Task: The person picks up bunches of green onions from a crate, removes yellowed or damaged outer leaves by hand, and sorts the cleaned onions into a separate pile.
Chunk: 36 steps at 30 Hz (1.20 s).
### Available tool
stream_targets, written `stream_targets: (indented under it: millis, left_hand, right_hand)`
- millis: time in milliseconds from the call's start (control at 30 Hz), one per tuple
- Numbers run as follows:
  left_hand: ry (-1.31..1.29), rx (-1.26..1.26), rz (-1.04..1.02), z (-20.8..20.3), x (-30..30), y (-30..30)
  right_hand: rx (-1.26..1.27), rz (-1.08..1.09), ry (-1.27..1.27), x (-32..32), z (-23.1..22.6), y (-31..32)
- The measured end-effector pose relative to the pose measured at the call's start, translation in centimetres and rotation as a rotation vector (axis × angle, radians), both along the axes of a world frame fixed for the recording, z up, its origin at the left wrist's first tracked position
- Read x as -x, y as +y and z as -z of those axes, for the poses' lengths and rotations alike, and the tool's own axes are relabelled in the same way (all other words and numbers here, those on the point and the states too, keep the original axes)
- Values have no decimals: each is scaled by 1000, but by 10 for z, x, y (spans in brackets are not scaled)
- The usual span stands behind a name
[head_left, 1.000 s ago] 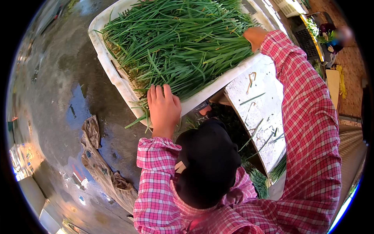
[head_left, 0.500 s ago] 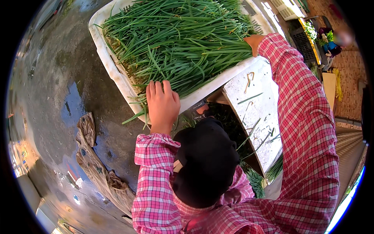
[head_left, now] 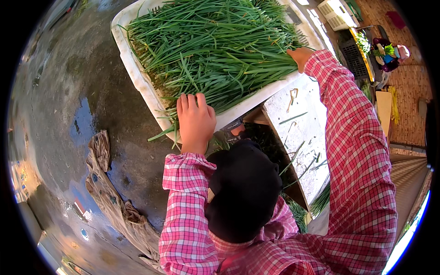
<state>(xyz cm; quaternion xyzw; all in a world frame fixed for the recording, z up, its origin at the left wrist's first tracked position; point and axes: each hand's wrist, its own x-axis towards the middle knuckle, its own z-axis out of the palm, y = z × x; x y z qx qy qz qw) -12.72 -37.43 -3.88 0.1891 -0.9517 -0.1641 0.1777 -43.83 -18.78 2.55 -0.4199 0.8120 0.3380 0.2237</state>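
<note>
- At the upper middle of the view, a white plastic crate (head_left: 136, 75) holds a dense, flat-lying mass of garlic chives (head_left: 215, 50), the long blades running roughly crosswise between your hands.
- Your left hand (head_left: 197, 121) lies across the near left corner, back uppermost, with its fingers close together and bent over the edge. Its palm is hidden, so you cannot tell whether this grip has hold of rim or stalks, or merely presses.
- Your right hand (head_left: 301, 57) reaches the crate's right side, touching the chives there. Its fingers are mostly out of sight; neither the spread of this grip nor its hold can be told.
- Beside the crate's near edge, a white surface (head_left: 311, 123) bears scattered loose blades. What supports the crate from below is unclear.
- Left of the crate, a crumpled brown cloth (head_left: 110, 197) lies on the wet concrete floor (head_left: 114, 91).
- Likely fault: a few stray blades (head_left: 161, 134) project past the near left corner and could drop to the floor if your left hand dragged outward.
- Possible fault: uneven downward pressure might tip the crate, should that corner lack support, or crease the blades against its rim.
</note>
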Motion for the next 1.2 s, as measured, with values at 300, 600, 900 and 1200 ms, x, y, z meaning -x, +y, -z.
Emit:
stream_targets:
  millis: [300,600,900,1200]
  left_hand:
    - [-8,0,22,7,4,1]
    - [109,87,31,3,3,1]
    - [131,102,51,4,5,2]
    - [92,127,-12,11,-8,-2]
  right_hand:
    - [-78,0,42,-11,-25,-11]
    - [-186,-23,161,-10,-23,-19]
    - [-119,-30,185,-7,-57,-12]
    - [-44,-62,181,-3,-90,-8]
